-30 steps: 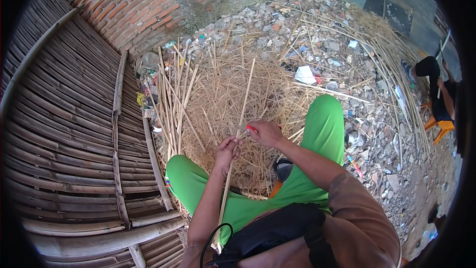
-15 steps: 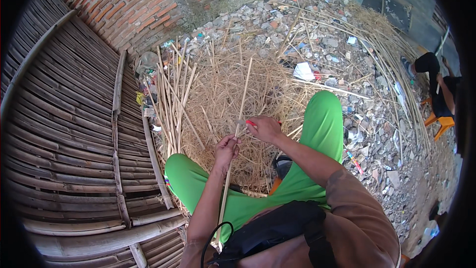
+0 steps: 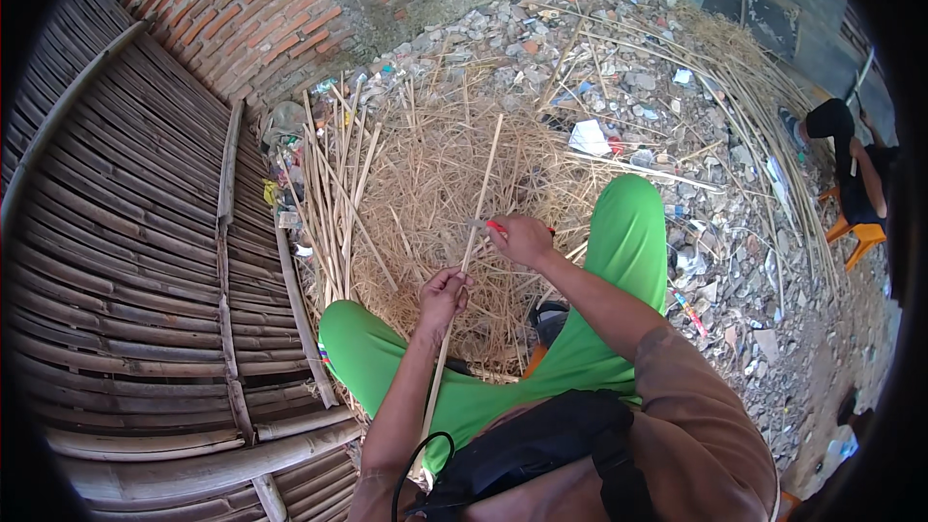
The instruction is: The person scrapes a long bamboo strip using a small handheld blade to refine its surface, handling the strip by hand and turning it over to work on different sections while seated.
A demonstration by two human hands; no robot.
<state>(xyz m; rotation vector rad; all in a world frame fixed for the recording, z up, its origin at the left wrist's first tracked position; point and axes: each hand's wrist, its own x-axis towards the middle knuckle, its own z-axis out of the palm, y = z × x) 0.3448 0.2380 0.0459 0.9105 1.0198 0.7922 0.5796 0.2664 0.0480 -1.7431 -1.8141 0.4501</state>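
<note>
A long pale bamboo strip (image 3: 486,169) runs slantwise from my lap out over the shavings. My left hand (image 3: 444,296) is closed around its middle. In my right hand (image 3: 525,240) is a knife with a red handle (image 3: 496,227), the fingers wrapped round it. The short grey blade (image 3: 478,223) lies against the strip, a little beyond my left hand. Beneath both hands spreads a heap of thin bamboo shavings (image 3: 435,169).
Several bamboo strips (image 3: 332,203) lean in a bundle at the left, beside a slatted bamboo panel (image 3: 145,261). Rubble and litter (image 3: 720,261) cover the ground at right. A brick wall (image 3: 242,19) stands behind. Another person (image 3: 860,159) sits on an orange stool (image 3: 855,236) at far right.
My right hand and the knife have moved a little outward along the strip, away from my left hand. The strip's far end has swung slightly right.
</note>
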